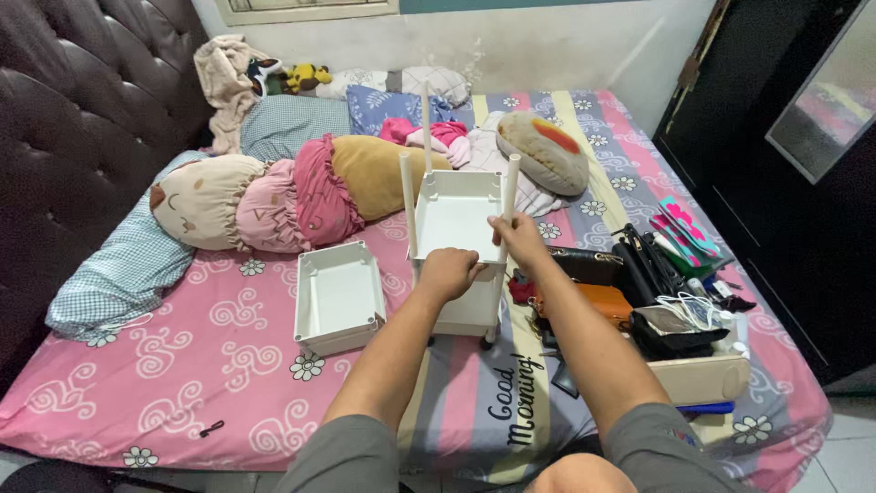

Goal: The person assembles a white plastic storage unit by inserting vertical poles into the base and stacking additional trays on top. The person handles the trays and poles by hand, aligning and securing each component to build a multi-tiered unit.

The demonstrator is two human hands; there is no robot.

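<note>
A white plastic shelf tray point(453, 219) stands on thin white poles above another tray on the bed. My left hand point(449, 273) grips the near edge of this upper tray. My right hand point(518, 236) is closed around the near right white pole point(510, 187), close to the tray's corner. Two more white poles point(408, 196) rise at the left and the back. A second loose white tray point(338, 294) lies flat on the pink sheet, to the left of my left arm.
A long caterpillar-shaped bolster point(283, 196), pillows and soft toys lie toward the padded headboard point(73, 119). Bags, wallets, cables and small items point(666, 292) crowd the bed's right side. A dark wardrobe with a mirror point(794, 155) stands at the right.
</note>
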